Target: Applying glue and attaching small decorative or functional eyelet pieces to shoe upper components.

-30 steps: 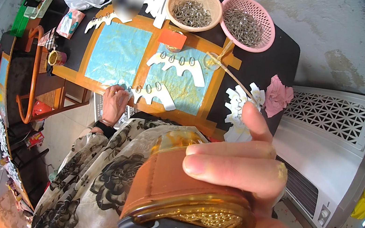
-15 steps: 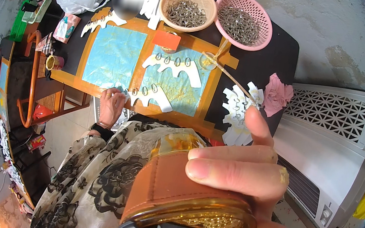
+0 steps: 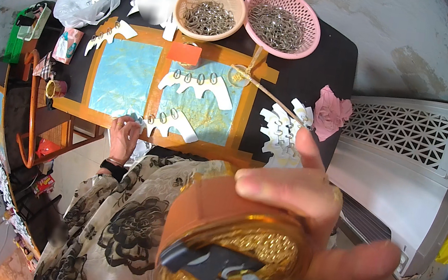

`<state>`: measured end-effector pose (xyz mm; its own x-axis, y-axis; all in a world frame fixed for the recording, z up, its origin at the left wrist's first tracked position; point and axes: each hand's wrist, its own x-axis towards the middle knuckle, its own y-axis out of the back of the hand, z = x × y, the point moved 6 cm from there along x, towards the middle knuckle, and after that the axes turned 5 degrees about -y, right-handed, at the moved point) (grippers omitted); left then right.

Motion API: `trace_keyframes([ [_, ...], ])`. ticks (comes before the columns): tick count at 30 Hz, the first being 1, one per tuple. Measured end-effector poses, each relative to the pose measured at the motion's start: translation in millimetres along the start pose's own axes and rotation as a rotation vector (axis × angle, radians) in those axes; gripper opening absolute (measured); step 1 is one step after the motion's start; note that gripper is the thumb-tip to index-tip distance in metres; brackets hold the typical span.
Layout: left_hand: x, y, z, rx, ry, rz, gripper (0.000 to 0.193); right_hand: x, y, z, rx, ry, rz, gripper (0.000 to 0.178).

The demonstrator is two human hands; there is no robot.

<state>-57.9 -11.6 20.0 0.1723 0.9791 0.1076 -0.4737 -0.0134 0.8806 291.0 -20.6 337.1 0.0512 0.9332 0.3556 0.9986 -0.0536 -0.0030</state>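
My right hand (image 3: 307, 204) is large and close, its fingers closed around an amber cup with a stitched brown leather band (image 3: 209, 201). The cup is tilted, and its gold-textured round end with a black fitting faces me. My left hand (image 3: 123, 136) rests at the table's near edge, fingers closed at the left end of a white scalloped piece (image 3: 171, 125) with metal rings along it. Another such piece (image 3: 203, 87) lies just beyond. A thin stick (image 3: 276, 101) slopes from a small clear dish (image 3: 239, 77) toward my right index fingertip, which overlaps its end; contact is unclear.
Orange (image 3: 210, 15) and pink (image 3: 283, 24) baskets of metal rings stand at the back. Two light-blue sheets (image 3: 123, 76) are taped to the dark table. White pieces (image 3: 281, 128) and a crumpled pink cloth (image 3: 332, 113) lie right, before a white heater-like unit (image 3: 394, 165). An orange chair (image 3: 31, 111) stands left.
The view has shifted, so the table's things appear a little further left. The cup has tipped, showing more of its gold-textured end. My left hand stays by the nearer white piece.
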Motion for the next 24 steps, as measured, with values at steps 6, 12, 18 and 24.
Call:
trace_keyframes([
  [6,2,5,4,0.026,0.005,-0.024,0.010,-10,34,41,-0.366,0.042,0.139,0.096],
  [12,-4,5,-2,0.059,0.052,-0.032,0.011,38,99,145,-0.523,-0.075,0.281,0.137],
  [18,-7,7,-1,0.019,0.087,0.055,0.011,48,158,249,-0.498,-0.273,0.493,0.117],
  [24,-5,3,2,-0.028,0.134,0.080,0.013,52,200,302,-0.634,-0.308,0.636,0.121],
])
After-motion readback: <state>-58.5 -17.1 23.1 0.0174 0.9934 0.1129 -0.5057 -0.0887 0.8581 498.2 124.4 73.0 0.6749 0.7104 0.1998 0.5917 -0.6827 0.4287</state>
